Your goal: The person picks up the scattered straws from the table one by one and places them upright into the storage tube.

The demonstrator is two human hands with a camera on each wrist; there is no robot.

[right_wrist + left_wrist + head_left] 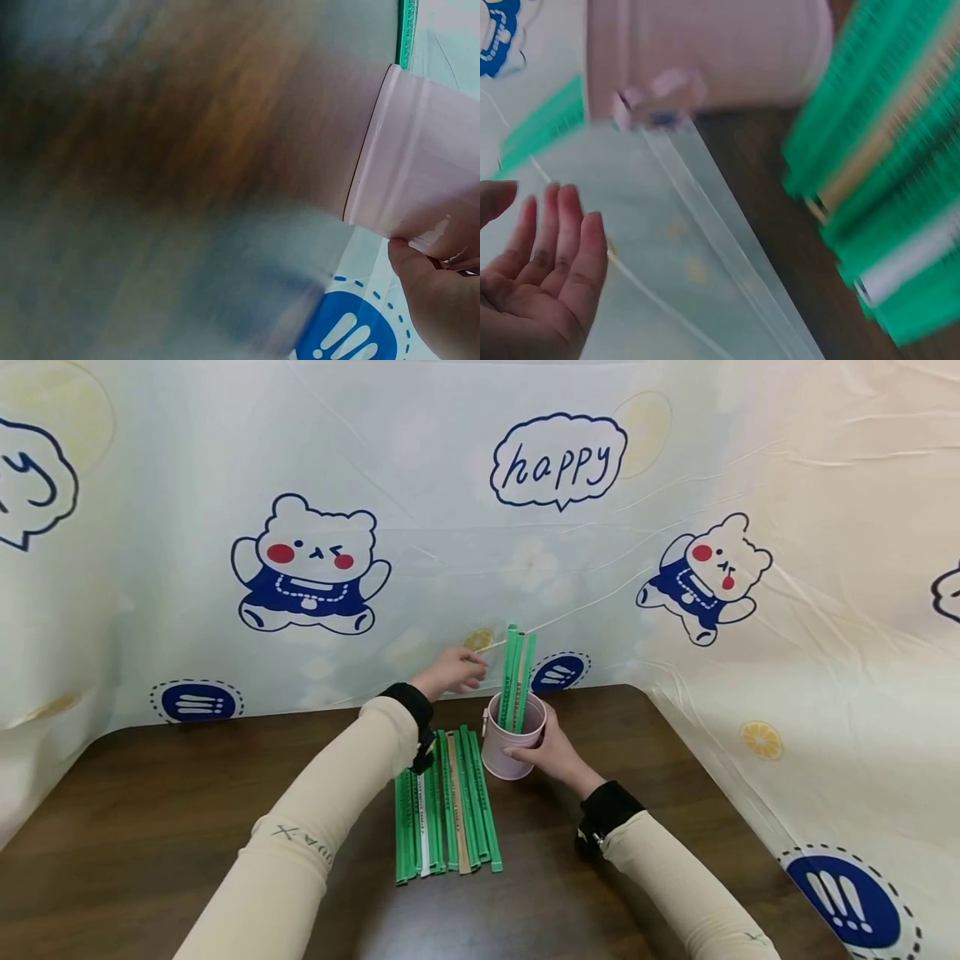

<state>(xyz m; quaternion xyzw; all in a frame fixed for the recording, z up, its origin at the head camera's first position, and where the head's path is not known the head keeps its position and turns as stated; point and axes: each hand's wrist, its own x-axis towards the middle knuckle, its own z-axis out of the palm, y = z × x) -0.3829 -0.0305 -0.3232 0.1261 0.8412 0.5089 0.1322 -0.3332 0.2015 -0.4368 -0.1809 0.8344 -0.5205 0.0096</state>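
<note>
A small pink bucket (508, 752) stands upright on the table, with several long flat green sticks (517, 681) with printed text leaning up out of it. My right hand (557, 750) grips the bucket from its right side, thumb on the front wall. Left of the bucket, near the back edge of the table, my left hand (459, 670) holds nothing. In the left wrist view its fingers (562, 247) are relaxed and apart from the bucket (712, 52). A row of similar flat sticks (431, 827), mostly green with a tan and a white one, lies below my left wrist, which hides its upper left part.
The brown wooden table (225, 802) has a rounded back edge. Right behind it hangs a pale sheet (450, 552) printed with bears and speech bubbles, which also runs along both sides. Much of the right wrist view is blurred.
</note>
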